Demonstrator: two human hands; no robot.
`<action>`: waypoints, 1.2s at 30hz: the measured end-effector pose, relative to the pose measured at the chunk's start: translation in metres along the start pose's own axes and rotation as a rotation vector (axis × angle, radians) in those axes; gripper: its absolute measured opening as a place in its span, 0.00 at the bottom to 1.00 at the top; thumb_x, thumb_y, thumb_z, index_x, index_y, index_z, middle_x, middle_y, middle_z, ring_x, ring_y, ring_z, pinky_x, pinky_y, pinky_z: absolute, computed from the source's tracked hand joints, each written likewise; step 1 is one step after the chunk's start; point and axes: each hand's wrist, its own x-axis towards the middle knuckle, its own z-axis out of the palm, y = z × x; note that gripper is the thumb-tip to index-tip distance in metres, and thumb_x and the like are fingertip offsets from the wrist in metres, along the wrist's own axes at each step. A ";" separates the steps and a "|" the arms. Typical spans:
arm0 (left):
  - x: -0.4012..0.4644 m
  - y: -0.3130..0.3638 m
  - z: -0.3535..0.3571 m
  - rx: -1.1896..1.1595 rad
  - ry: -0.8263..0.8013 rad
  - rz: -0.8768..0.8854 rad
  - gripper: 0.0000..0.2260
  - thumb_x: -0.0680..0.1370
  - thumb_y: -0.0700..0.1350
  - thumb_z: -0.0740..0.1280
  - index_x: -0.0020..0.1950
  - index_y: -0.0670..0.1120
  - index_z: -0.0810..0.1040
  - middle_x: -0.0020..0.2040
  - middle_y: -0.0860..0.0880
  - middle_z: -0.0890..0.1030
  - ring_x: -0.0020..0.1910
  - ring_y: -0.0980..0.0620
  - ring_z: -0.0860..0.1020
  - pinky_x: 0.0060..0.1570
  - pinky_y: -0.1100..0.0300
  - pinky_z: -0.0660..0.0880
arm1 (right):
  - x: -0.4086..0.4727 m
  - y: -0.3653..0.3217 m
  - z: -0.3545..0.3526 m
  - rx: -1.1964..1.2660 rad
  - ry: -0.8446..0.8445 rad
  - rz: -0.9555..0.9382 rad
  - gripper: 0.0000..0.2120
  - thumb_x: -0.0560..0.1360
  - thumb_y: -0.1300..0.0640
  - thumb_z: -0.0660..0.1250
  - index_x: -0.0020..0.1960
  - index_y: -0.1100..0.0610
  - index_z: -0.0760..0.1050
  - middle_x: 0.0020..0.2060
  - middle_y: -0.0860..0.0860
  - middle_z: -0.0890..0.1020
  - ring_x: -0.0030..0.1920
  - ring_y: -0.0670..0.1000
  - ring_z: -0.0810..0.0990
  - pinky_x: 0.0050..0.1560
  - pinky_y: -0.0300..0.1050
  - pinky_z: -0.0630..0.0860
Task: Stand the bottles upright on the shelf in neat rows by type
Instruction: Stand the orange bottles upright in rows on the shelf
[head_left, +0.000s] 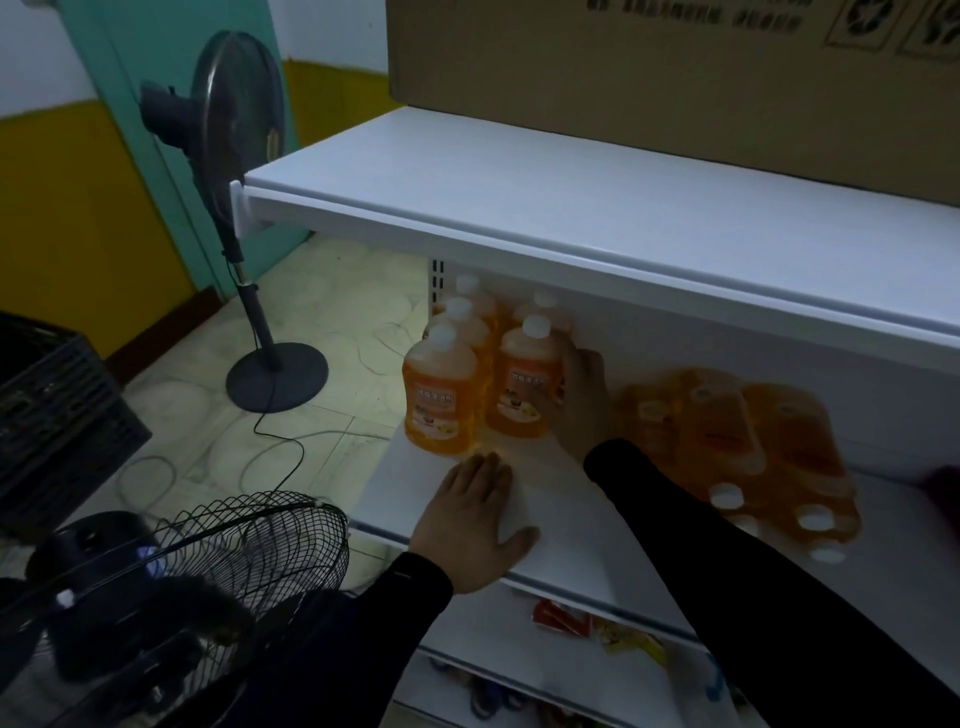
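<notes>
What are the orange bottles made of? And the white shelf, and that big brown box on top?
The orange bottles look like clear plastic: the orange liquid shows through, and they have white caps. The white shelf is probably painted metal, since it is thin, smooth and evenly white, though coated board is possible. The big brown box looks like cardboard: matte tan with dark printing.

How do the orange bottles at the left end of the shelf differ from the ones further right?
The left group of bottles stands upright in two rows, caps up; the right group of bottles lies flat, caps pointing towards the shelf's front edge. The right hand grips a bottle of the left group; no hand touches the right group. The left hand rests flat on the shelf. Both groups hold orange liquid and have white caps.
</notes>
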 end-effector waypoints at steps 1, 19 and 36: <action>0.000 0.000 0.000 0.000 0.009 0.002 0.41 0.76 0.72 0.45 0.79 0.44 0.52 0.79 0.44 0.52 0.78 0.47 0.47 0.71 0.56 0.35 | 0.001 0.000 0.001 -0.004 0.010 -0.001 0.37 0.74 0.48 0.71 0.77 0.49 0.55 0.67 0.58 0.63 0.61 0.58 0.73 0.61 0.52 0.75; 0.018 0.008 -0.008 -0.100 0.004 0.069 0.35 0.77 0.66 0.53 0.76 0.43 0.62 0.76 0.41 0.63 0.74 0.44 0.59 0.74 0.53 0.53 | -0.080 0.058 -0.109 -0.834 -0.032 0.334 0.28 0.75 0.40 0.55 0.73 0.49 0.62 0.69 0.58 0.68 0.67 0.63 0.67 0.66 0.59 0.64; 0.058 0.129 -0.046 -0.541 0.107 0.079 0.32 0.72 0.62 0.70 0.72 0.54 0.65 0.69 0.51 0.71 0.66 0.51 0.69 0.63 0.54 0.69 | -0.117 0.012 -0.200 0.214 -0.031 0.122 0.16 0.67 0.41 0.75 0.51 0.44 0.80 0.40 0.33 0.81 0.43 0.27 0.76 0.35 0.21 0.68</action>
